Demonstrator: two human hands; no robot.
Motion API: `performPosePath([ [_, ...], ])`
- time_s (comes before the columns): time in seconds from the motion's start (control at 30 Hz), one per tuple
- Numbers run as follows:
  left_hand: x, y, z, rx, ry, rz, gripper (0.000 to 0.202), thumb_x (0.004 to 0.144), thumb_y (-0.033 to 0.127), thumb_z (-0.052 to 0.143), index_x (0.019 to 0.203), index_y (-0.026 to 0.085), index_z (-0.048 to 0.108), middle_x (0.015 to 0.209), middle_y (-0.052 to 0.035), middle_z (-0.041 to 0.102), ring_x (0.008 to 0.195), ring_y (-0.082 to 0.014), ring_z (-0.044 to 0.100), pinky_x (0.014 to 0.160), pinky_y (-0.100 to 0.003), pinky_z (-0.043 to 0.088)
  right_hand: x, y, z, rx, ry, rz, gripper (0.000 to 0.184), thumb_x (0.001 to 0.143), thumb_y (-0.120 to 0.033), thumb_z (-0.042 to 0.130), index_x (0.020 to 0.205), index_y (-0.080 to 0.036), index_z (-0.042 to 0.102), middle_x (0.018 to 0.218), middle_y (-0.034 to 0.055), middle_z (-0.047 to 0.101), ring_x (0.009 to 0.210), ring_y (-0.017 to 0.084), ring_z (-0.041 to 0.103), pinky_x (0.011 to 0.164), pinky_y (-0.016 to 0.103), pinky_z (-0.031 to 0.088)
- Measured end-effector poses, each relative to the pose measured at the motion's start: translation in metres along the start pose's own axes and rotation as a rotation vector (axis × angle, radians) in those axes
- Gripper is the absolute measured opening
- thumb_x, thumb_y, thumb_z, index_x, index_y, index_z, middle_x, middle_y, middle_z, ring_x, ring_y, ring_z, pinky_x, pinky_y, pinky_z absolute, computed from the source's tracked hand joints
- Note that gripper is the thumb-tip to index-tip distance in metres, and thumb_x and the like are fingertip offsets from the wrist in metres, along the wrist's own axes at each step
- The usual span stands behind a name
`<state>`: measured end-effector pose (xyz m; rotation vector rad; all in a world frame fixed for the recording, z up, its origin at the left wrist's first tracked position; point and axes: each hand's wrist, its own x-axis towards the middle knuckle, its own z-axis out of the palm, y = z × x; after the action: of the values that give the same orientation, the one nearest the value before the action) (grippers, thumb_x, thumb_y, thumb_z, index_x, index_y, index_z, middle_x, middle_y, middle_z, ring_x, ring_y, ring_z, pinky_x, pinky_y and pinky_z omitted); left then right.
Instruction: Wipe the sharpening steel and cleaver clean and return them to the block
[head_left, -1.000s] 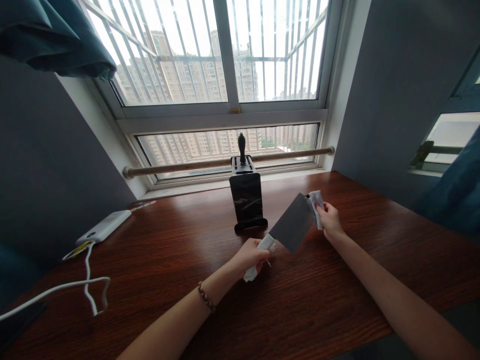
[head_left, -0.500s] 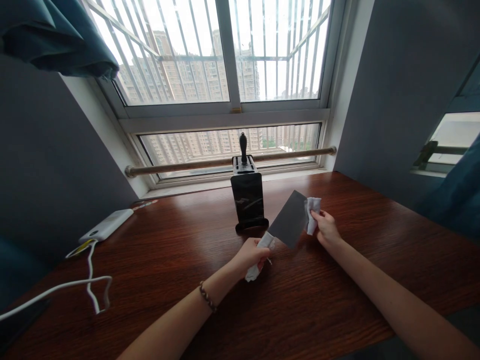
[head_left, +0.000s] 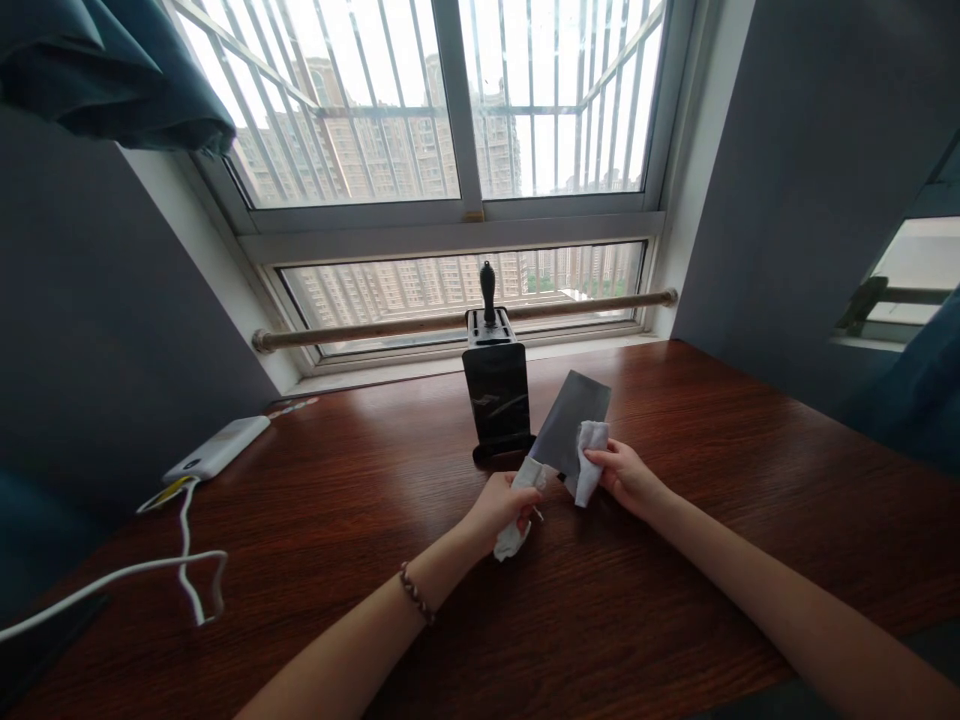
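My left hand is closed around the handle of a cleaver, with white crumpled cloth or tissue wrapped about the grip. The wide grey blade points up and to the right above the table. Between the fingers of my right hand is a folded white cloth, pressed against the blade's lower right part and hiding some of it. Just behind the cleaver stands a black knife block. One dark handle sticks up from its slotted top.
On the left of the brown wooden table lies a white power bank with a white cable plugged in. A horizontal rail crosses the barred window behind the table.
My right hand has moved the cloth left and down along the blade, from its far right edge to its lower part. The blade has turned somewhat; my left hand stays nearly in place.
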<state>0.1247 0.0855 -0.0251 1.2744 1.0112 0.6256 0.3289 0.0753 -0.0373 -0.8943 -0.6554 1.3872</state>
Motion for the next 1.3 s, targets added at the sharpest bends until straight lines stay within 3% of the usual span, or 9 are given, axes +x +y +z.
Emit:
performPosePath([
  [0.37,0.001,-0.004,0.001,0.013,0.01,0.027,0.007,0.07,0.017,0.058,0.065,0.017,0.053,0.039,0.0057,0.039,0.033,-0.0076,0.033,0.036,-0.024,0.024,-0.012,0.01,0.011,0.013,-0.127,0.077,0.036,0.055,-0.011,0.076,0.087,-0.015,0.059,0.083,0.0029,0.066,0.08,0.019,0.063,0.077,0.031,0.05],
  [0.53,-0.001,-0.001,0.002,0.037,0.013,0.031,0.006,0.068,0.019,0.06,0.066,0.016,0.054,0.039,0.0059,0.041,0.032,-0.008,0.035,0.035,-0.023,0.025,-0.01,0.011,0.009,-0.057,-0.115,0.062,0.036,0.052,-0.01,0.073,0.085,-0.016,0.06,0.081,0.0025,0.066,0.078,0.019,0.063,0.075,0.031,0.05],
  [0.8,-0.003,0.0,0.007,0.099,0.035,0.101,0.015,0.07,0.028,0.062,0.068,0.016,0.054,0.041,0.0054,0.043,0.032,-0.0083,0.037,0.035,-0.021,0.028,-0.009,-0.006,0.012,-0.207,-0.123,0.043,0.035,0.048,-0.006,0.065,0.081,-0.015,0.059,0.072,0.0005,0.066,0.07,0.018,0.061,0.064,0.027,0.048],
  [0.97,-0.008,0.013,0.001,0.2,0.099,0.215,0.027,0.072,0.04,0.064,0.077,0.014,0.057,0.053,0.0032,0.05,0.038,-0.0082,0.04,0.038,-0.021,0.028,-0.008,-0.018,0.008,-0.251,-0.215,0.017,0.03,0.05,-0.005,0.061,0.079,-0.014,0.063,0.071,0.0007,0.067,0.067,0.018,0.062,0.061,0.026,0.048],
  [1.07,-0.015,0.029,-0.009,0.42,0.197,0.396,0.027,0.076,0.043,0.062,0.079,0.016,0.058,0.058,0.0028,0.051,0.047,-0.0095,0.044,0.046,-0.022,0.03,-0.007,-0.02,0.004,-0.193,-0.278,0.05,0.029,0.054,-0.008,0.068,0.083,-0.014,0.064,0.077,0.003,0.068,0.07,0.017,0.064,0.064,0.026,0.05],
  [1.17,-0.025,0.045,-0.019,0.837,0.374,0.596,0.027,0.083,0.043,0.055,0.077,0.017,0.058,0.063,0.0,0.056,0.057,-0.0129,0.05,0.054,-0.023,0.031,-0.006,-0.022,0.004,-0.082,-0.264,0.068,0.032,0.058,-0.012,0.074,0.089,-0.013,0.065,0.088,0.0063,0.069,0.075,0.017,0.065,0.07,0.026,0.051],
  [1.3,-0.042,0.061,-0.028,1.319,0.57,0.731,0.024,0.09,0.038,0.045,0.084,0.019,0.058,0.073,-0.0035,0.063,0.064,-0.0163,0.057,0.056,-0.026,0.03,-0.01,-0.028,0.01,0.156,-0.255,0.033,0.027,0.067,-0.018,0.073,0.093,-0.013,0.066,0.091,0.0059,0.069,0.078,0.015,0.066,0.073,0.023,0.052],
])
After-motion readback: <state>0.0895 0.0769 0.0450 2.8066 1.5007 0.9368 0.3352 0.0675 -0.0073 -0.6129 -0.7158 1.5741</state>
